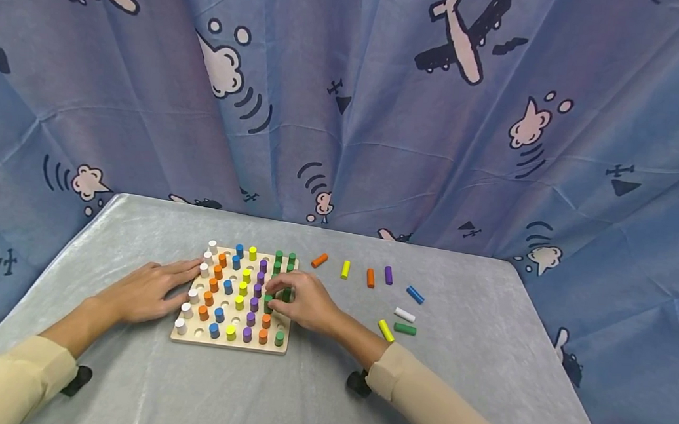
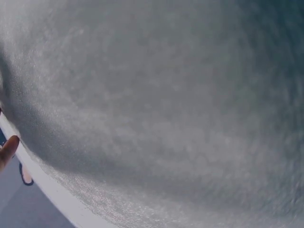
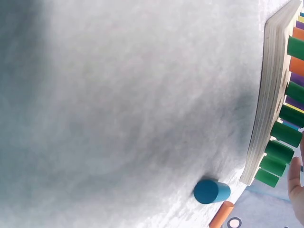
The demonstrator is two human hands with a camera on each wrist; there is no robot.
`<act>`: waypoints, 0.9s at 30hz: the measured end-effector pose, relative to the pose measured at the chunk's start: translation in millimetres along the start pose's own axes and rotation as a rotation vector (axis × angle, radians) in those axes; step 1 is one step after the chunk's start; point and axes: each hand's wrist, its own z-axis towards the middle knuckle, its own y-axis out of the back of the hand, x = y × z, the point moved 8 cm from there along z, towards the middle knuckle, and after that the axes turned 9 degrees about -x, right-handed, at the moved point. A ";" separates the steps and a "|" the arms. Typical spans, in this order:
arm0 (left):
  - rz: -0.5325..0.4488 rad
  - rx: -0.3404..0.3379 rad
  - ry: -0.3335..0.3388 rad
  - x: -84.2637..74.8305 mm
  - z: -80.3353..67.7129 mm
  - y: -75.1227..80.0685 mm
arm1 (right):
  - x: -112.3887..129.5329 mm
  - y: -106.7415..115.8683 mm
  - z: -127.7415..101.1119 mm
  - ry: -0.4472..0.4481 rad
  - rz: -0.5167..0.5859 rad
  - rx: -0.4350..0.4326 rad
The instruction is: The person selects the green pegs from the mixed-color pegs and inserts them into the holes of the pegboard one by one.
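A wooden pegboard [image 1: 230, 343] lies on the cloth-covered table, with rows of upright white, orange, blue, yellow, purple and green pegs. My left hand [image 1: 147, 290] rests flat at the board's left edge, fingers stretched and fingertips beside the white pegs. Over the board's right side, my right hand [image 1: 305, 301] pinches a green peg [image 1: 268, 303] between thumb and finger; the hand hides some pegs and holes near it. In the right wrist view the board's side [image 3: 268, 90] and a line of green pegs [image 3: 286, 133] show, with part of that hand at the edge.
Loose pegs lie right of the board, among them an orange peg [image 1: 370, 278], a blue peg [image 1: 414, 295], a white peg [image 1: 404, 315] and a yellow peg [image 1: 386, 330]. In the right wrist view a blue peg [image 3: 211, 191] is near the board's end. A patterned curtain [image 1: 347, 107] hangs behind.
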 end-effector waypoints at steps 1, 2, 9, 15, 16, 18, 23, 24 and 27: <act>0.001 -0.001 -0.002 -0.1 0.0 0.1 | -0.3 0.5 -0.2 -0.002 0.000 0.000; 0.002 -0.001 -0.002 -0.1 0.0 0.1 | -0.8 0.9 -0.4 -0.003 -0.001 0.000; 0.000 0.010 0.007 -0.3 -0.4 0.3 | -2.2 2.5 -2.0 -0.004 0.015 0.004; 0.001 0.006 0.004 0.4 -0.1 -0.6 | -2.2 2.4 -2.3 -0.002 0.001 0.011; 0.001 0.006 0.004 0.5 -0.1 -0.7 | -2.0 2.2 -2.1 0.001 -0.013 0.012; 0.002 0.009 0.007 0.8 -0.1 -1.1 | -0.9 1.9 -1.9 0.011 -0.043 0.014; 0.000 0.014 0.013 0.5 0.0 -0.8 | 0.7 2.9 -2.2 0.024 -0.071 0.030; 0.000 0.014 0.014 0.5 0.0 -0.9 | 0.6 4.3 -2.5 0.020 -0.064 0.034; 0.001 0.013 0.013 0.1 0.1 -0.5 | 0.1 13.2 -4.0 0.008 -0.048 0.034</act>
